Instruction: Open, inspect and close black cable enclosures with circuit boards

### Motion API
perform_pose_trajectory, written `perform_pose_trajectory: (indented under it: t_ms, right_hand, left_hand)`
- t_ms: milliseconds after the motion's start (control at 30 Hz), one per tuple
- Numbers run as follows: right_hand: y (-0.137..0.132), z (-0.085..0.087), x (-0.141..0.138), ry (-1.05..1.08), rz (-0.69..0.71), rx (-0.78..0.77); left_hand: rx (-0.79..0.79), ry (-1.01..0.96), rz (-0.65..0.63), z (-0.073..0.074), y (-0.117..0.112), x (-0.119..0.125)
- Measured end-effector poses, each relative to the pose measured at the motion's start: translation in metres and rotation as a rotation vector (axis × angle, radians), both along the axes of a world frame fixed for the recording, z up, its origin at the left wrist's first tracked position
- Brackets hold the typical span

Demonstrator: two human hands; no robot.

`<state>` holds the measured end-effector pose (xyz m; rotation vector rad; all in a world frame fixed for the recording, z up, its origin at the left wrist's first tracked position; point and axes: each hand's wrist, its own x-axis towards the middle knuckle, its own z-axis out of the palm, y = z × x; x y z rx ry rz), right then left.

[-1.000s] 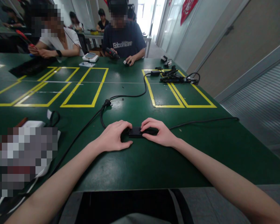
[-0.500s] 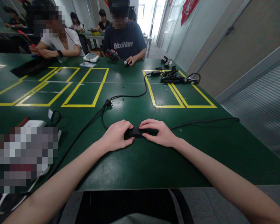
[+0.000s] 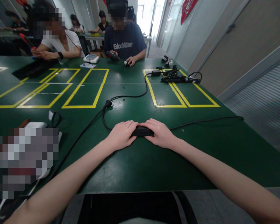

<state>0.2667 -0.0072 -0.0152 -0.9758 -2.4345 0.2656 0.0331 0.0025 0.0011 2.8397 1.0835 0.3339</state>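
Black box [image 3: 142, 131] sits over the near part of the green table [image 3: 149, 168], between both hands; can't tell if it's resting or slightly lifted. Left hand [image 3: 123, 135] grips the left end, fingers on the far side, thumb near side; right hand [image 3: 160, 133] grips the right end the same way, fingertips almost meeting. Looped cord [image 3: 103, 115] runs behind left hand, thin cable [image 3: 207, 120] trails out right; joins hidden by hands. Risks, my judgement: a pull on the box could drag the loop and the plug [image 3: 108, 103], or strain a cable join; smooth casing could slip if either thumb eases; crowded fingers could get in each other's way.
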Motion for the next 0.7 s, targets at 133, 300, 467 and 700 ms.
perform_pose_trajectory:
  t_ms: [133, 300, 467, 700]
  right_hand:
    - [-0.001, 0.003, -0.001, -0.046, 0.004, -0.021]
    - [-0.006, 0.008, -0.002, -0.060, 0.027, -0.057]
    - [-0.009, 0.007, -0.002, -0.060, 0.067, -0.071]
    - [-0.009, 0.008, -0.003, -0.214, 0.030, 0.060]
  left_hand:
    - [-0.026, -0.002, -0.067, 0.000, 0.005, -0.008]
    - [-0.051, 0.019, -0.105, 0.005, 0.004, -0.011]
    - [-0.049, 0.041, -0.142, 0.011, 0.000, -0.011]
    - [-0.058, 0.001, -0.153, 0.010, 0.000, -0.013]
